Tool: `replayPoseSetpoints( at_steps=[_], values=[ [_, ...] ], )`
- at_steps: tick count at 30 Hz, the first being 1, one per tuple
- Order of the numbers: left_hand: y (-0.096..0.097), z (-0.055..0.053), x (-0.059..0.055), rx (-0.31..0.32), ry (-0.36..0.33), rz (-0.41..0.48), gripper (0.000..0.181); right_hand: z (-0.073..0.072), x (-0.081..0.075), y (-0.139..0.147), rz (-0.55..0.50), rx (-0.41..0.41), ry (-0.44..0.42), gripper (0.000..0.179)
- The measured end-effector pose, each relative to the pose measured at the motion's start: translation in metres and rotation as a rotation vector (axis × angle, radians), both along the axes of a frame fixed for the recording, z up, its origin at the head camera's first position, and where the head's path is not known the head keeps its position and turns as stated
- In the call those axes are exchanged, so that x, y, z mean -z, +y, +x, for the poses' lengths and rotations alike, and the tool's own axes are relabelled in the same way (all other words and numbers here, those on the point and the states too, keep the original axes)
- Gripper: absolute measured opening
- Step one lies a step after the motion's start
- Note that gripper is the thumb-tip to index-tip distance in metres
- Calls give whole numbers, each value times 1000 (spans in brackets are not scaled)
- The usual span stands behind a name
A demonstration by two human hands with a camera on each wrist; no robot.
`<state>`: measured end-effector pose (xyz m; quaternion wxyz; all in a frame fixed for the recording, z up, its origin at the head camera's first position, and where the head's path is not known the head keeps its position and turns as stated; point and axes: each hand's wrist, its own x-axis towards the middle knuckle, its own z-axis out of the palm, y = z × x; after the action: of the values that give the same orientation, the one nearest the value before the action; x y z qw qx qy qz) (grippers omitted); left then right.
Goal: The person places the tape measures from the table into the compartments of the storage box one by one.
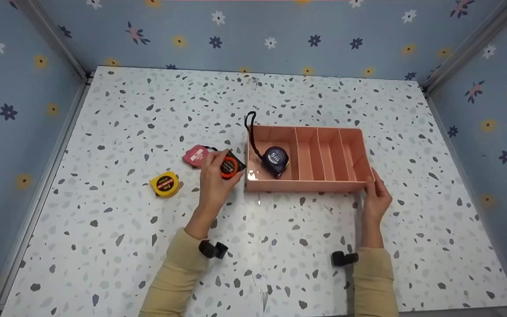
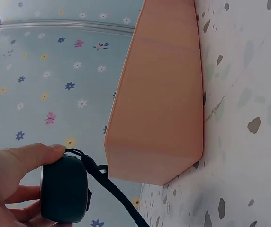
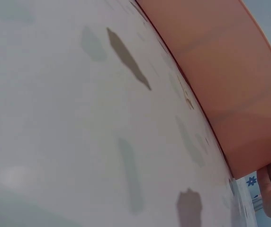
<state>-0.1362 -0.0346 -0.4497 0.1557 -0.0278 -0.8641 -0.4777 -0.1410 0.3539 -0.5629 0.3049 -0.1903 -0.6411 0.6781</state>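
My left hand (image 1: 213,187) pinches a black tape measure with an orange ring (image 1: 229,167) between thumb and fingers, just off the left end of a pink divided box (image 1: 306,187). In the left wrist view, this tape measure (image 2: 64,189) is lifted beside the box, its black strap hanging down. My right hand (image 1: 376,200) grips the box's right front corner; the right wrist view shows its fingers (image 3: 268,177) against the box end. Inside the large left compartment lies a dark 5 m tape measure (image 1: 275,160), its strap looped over the left rim.
A red-pink tape measure (image 1: 196,156) lies left of my left hand, partly behind it. Further left and nearer me is a yellow tape measure (image 1: 165,184). Everything stands on a speckled white table (image 1: 280,246) with flowered panels (image 1: 244,35) around it.
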Motion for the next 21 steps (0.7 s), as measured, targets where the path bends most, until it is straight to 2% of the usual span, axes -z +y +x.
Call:
replayPoseSetpoints(
  at_steps=[10, 21],
  values=[
    [17, -9, -5, 56, 57, 11, 54, 0, 0, -1, 25, 4, -24, 39],
    [37, -20, -10, 123, 58, 24, 58, 2, -2, -1, 39, -8, 15, 34]
  ],
)
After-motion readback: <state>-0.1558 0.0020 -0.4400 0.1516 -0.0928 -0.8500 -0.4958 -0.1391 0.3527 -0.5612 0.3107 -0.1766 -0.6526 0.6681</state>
